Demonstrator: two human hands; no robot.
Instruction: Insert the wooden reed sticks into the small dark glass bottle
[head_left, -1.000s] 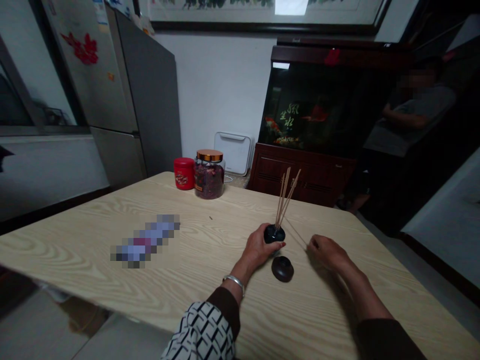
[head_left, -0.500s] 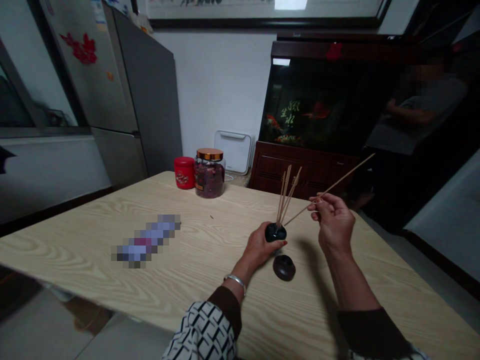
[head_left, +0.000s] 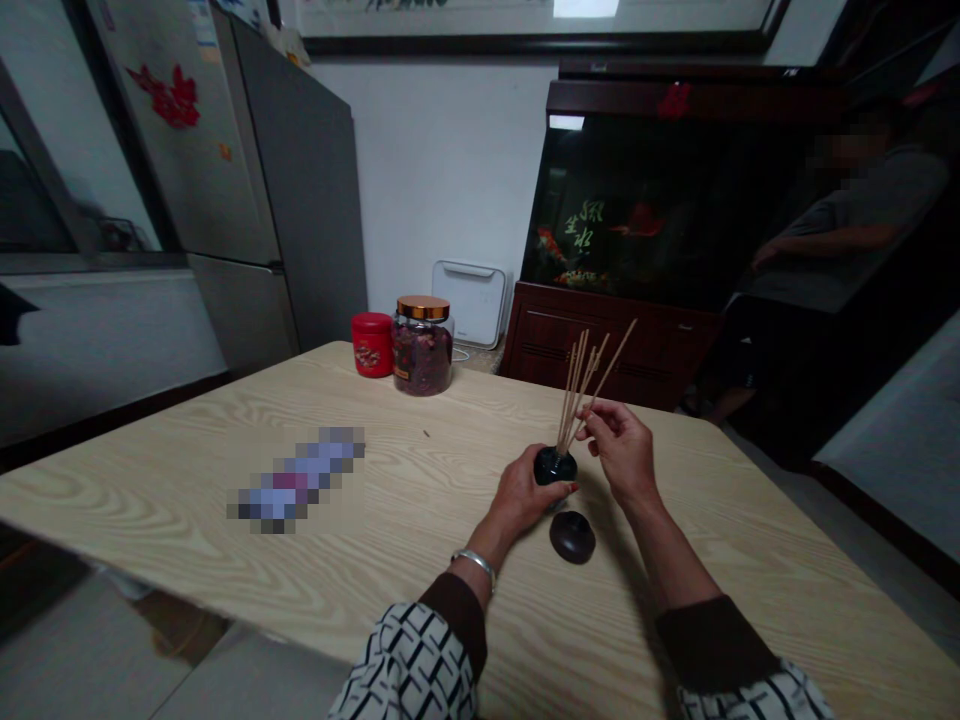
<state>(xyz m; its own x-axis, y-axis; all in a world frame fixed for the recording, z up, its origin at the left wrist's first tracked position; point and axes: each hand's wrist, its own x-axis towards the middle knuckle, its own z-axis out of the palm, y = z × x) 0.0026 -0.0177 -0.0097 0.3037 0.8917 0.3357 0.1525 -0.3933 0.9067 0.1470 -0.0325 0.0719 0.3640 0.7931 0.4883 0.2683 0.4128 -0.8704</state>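
Observation:
My left hand (head_left: 521, 492) is wrapped round a small dark holder (head_left: 555, 465) that stands on the wooden table (head_left: 375, 560). Several thin sticks (head_left: 576, 385) rise out of the holder. My right hand (head_left: 621, 448) pinches one more stick (head_left: 611, 368), whose lower end reaches the holder's mouth beside the others. A dark round lid (head_left: 572, 536) lies on the table just in front of the holder.
A glass jar with a copper lid (head_left: 422, 345) and a red tin (head_left: 371, 344) stand at the table's far edge. A blurred flat object (head_left: 296, 480) lies to the left. Behind are a grey fridge (head_left: 255, 180), a fish tank (head_left: 630, 220) and a seated person (head_left: 847, 220).
My right hand picked a stick up off the table, lifted it and brought it left to the holder. My left hand stayed on the holder.

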